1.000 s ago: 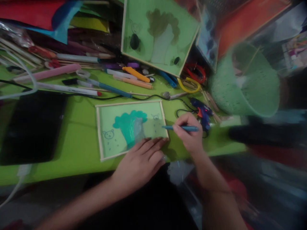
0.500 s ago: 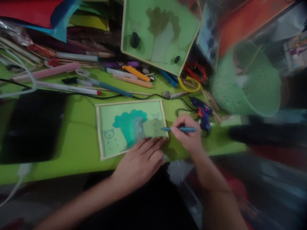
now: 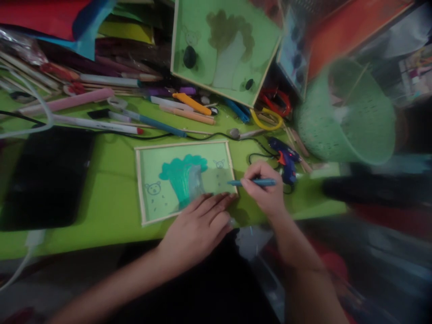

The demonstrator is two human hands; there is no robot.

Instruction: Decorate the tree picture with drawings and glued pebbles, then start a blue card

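Observation:
A light green card with a thin wooden stick frame lies on the green table. It bears a teal tree with a grey patch on its trunk, plus two small animal faces with small marks beneath them. My left hand rests flat over the card's lower right edge, fingers stretched out. Pinched in my right hand is a blue felt-tip pen; its tip points left, over the card's right part below the smaller face. Whether the tip touches the paper I cannot tell.
A black tablet-like slab with a white cable lies at left. Behind the card are scattered markers and a larger framed tree picture. A glue gun and a green basket stand at right.

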